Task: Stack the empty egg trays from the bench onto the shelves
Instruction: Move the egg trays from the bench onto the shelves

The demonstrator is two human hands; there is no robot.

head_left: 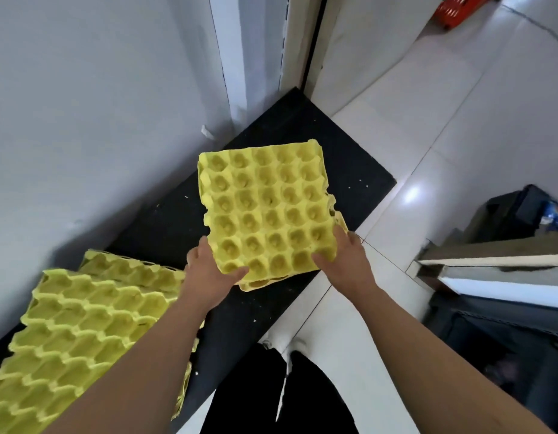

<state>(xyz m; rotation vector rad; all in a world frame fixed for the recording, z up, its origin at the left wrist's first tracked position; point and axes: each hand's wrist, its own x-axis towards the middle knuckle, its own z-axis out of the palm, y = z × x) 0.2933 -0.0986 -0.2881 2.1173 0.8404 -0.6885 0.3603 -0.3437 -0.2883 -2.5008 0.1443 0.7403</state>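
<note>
Bright, even indoor light; wide-angle view.
A glare spot sits on the floor tiles (pixel 411 194) at right; shadows are soft. The egg tray (pixel 265 211) is sharp; lines bow towards the edges; the near right corner is dim and blurred.

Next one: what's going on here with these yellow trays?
A person holds a few nested yellow egg trays over the black bench, left hand and right hand each gripping a near corner, thumbs on top. Another pile of trays sits on the bench to the person's left, not yet moved.
</note>
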